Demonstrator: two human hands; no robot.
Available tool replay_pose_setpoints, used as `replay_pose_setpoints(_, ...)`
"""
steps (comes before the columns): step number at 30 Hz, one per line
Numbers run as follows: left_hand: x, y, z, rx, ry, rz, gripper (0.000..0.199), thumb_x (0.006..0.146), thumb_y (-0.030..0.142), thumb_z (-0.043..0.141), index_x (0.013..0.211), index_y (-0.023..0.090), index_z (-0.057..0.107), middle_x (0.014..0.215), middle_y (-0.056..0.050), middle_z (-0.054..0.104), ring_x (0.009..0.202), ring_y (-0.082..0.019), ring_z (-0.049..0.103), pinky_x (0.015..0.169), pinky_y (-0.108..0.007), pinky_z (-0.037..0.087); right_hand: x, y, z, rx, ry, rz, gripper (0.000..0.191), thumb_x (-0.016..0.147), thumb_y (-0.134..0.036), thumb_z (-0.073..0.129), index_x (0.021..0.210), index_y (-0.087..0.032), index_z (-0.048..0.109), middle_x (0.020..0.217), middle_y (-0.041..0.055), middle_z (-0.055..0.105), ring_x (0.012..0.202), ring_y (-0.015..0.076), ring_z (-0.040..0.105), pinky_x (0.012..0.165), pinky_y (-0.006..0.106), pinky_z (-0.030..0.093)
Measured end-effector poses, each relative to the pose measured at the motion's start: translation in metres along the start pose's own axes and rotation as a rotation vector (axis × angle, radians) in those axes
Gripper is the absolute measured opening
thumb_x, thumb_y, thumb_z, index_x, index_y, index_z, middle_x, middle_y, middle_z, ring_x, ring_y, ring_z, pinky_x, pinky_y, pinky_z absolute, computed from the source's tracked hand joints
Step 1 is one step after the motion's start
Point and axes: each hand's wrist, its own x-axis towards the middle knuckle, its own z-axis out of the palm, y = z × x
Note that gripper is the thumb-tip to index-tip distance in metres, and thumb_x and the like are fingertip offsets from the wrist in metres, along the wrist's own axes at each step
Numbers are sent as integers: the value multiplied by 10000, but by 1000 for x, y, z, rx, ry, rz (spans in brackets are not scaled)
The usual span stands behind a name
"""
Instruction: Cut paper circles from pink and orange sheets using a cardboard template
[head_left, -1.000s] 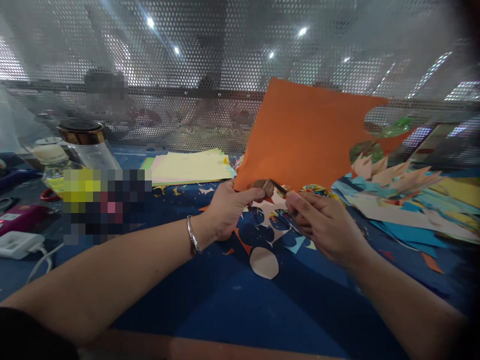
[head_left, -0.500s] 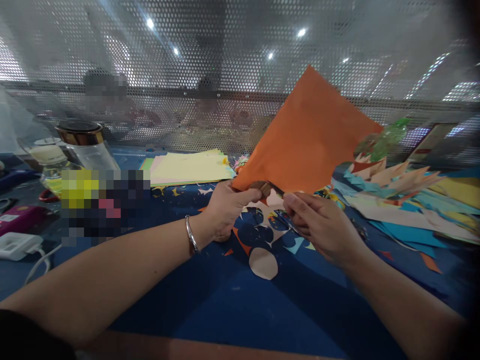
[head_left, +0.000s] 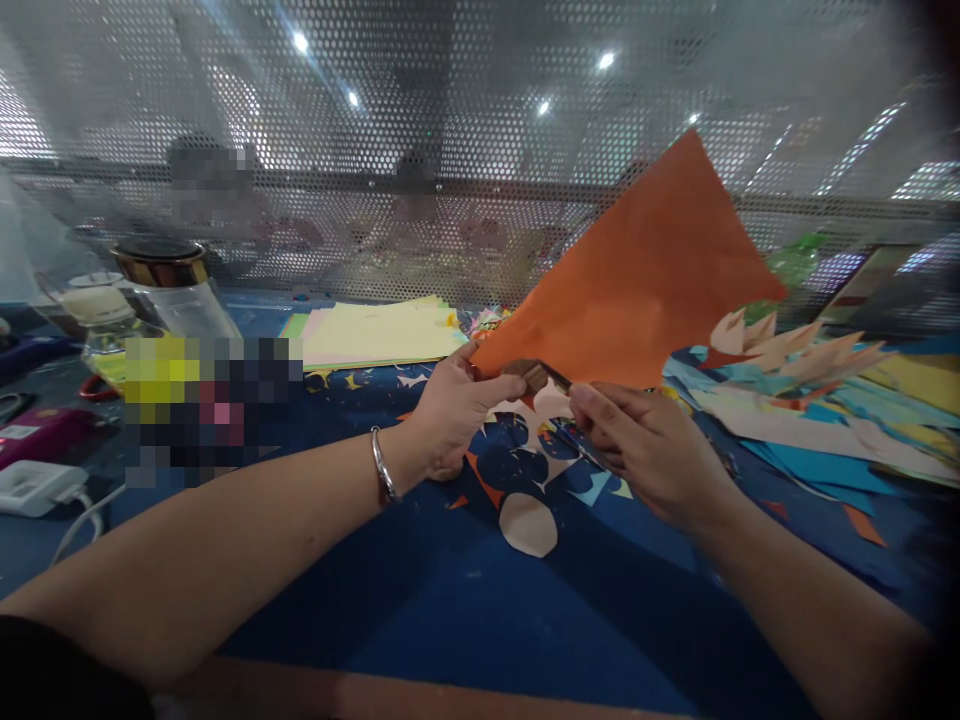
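Orange paper sheet [head_left: 637, 280], pinched at its lower left corner by the left hand [head_left: 450, 420], thumb on top and fingers curled under. Rest of the sheet fanned up and away to the right, clear of the blue table [head_left: 465, 610], tilted against the perforated screen [head_left: 450, 150] behind. Right hand [head_left: 645, 450] closed around small scissors [head_left: 551, 378], dark blades pointing left and meeting the sheet's bottom edge just beside the left thumb. Handles mostly buried in the fist, so hard to tell how wide the blades are.

Handling guess: very light, thin, floppy. Looks like it bends under its own weight if gripped too far from the cut. Probably tears or creases easily, not slippery. Best grip right near the blades, like now, edge kept taut; a hold on the far corner would likely let the edge sag and wander.

Around the hands: pale rounded cutout [head_left: 529, 522] flat on the table below, loads of coloured scraps [head_left: 795, 400] to the right, stack of pale yellow sheets [head_left: 375, 335] behind the left hand, glass jar [head_left: 169, 285] at far left. Silver bangle [head_left: 382, 465] on the left wrist.
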Motion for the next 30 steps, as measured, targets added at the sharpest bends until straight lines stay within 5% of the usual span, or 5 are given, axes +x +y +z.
replay_pose_setpoints(6, 0, 4, 1, -22, -11, -54, 541, 577, 97, 935, 1045, 179, 676, 962, -64, 782, 842, -194, 741, 895, -386, 573, -1, -2, -1, -13, -25, -33, 649, 789, -845, 732, 674, -240, 525, 507, -118, 202, 430, 63, 127, 382, 237, 110)
replay_pose_setpoints(30, 2, 5, -2, 1, -60, -44, 561, 617, 108, 891, 1097, 203, 616, 883, -22, 784, 803, -184, 746, 888, -378, 569, 1, 4, -5, -117, 52, -55, 690, 768, -878, 722, 642, -230, 520, 523, -84, 289, 465, 79, 216, 420, 257, 158)
